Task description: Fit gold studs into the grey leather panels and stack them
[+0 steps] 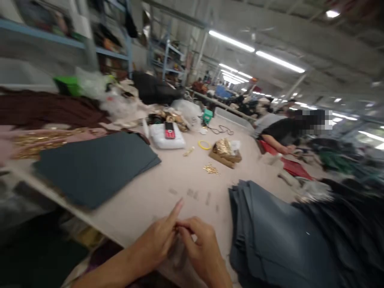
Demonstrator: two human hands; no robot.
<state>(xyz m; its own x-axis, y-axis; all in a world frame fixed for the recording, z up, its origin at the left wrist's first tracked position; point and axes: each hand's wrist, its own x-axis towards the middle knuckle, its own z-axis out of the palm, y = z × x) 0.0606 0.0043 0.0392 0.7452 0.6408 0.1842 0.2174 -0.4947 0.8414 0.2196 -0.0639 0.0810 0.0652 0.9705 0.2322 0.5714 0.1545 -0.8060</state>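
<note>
My left hand (pixel 159 238) and my right hand (pixel 202 250) meet at the near edge of a pale work table (pixel 168 188). Their fingertips pinch together over something small that the motion smear hides. The left index finger sticks up and forward. A stack of dark grey fabric pieces (pixel 270 236) lies just right of my hands. Another stack of dark grey sheets (pixel 96 166) lies to the left.
Further back on the table are a red phone on a white packet (pixel 169 134), a yellow ring (pixel 204 145), a box of gold fittings (pixel 225 152), loose gold pieces (pixel 211 170) and brown cloth (pixel 51 110). A person (pixel 282 132) leans over at the right. Shelves stand behind.
</note>
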